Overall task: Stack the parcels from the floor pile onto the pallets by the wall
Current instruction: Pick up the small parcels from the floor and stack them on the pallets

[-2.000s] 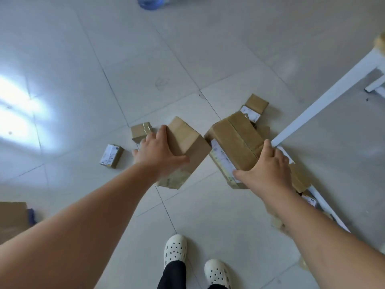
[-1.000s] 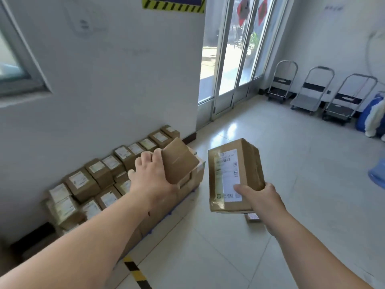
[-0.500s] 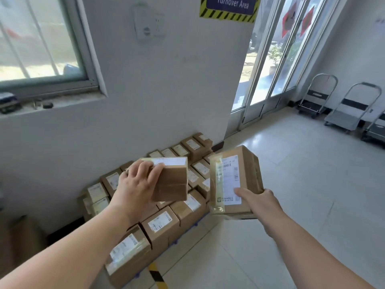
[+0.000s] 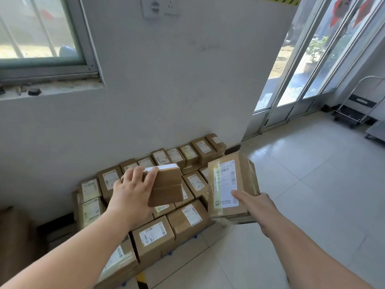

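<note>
In the head view, the left hand [image 4: 133,195] is gripping a small parcel [image 4: 166,184], its fingers curling over the box's upper edge. It is holding the box in the air above the stacked parcels [image 4: 154,236], which are sitting in rows against the wall [image 4: 177,90]. The right hand [image 4: 256,202] is clasping a larger parcel [image 4: 231,184] from below, with the thumb pressing on its white label. This box is hanging tilted over the stack's floor-side edge, just beside the small one but apart from it. The stack's outer edge is running diagonally toward the camera, with bits of blue pallet [image 4: 195,236] peeking out beneath it. To the right, the tiled floor [image 4: 312,195] is lying open as far as the glass doors [image 4: 308,59] and a parked trolley [image 4: 354,109]. A window [image 4: 39,32] is sitting above the stack on the left.
</note>
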A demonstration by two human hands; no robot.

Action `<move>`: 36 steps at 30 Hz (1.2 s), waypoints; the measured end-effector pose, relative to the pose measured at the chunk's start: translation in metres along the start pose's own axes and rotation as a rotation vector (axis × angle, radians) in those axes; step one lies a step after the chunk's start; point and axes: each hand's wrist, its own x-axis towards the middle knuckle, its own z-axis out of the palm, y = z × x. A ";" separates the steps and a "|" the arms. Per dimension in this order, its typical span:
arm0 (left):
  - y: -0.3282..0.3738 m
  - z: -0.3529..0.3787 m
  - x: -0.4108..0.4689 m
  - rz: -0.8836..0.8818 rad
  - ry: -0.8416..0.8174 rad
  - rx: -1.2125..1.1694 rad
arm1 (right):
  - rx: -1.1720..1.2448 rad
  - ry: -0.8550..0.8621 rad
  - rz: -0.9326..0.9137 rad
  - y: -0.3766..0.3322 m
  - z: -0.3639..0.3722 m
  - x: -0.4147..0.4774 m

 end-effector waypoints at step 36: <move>0.254 0.291 0.489 -0.389 -0.471 -0.087 | -0.048 -0.388 0.285 0.033 -0.017 0.597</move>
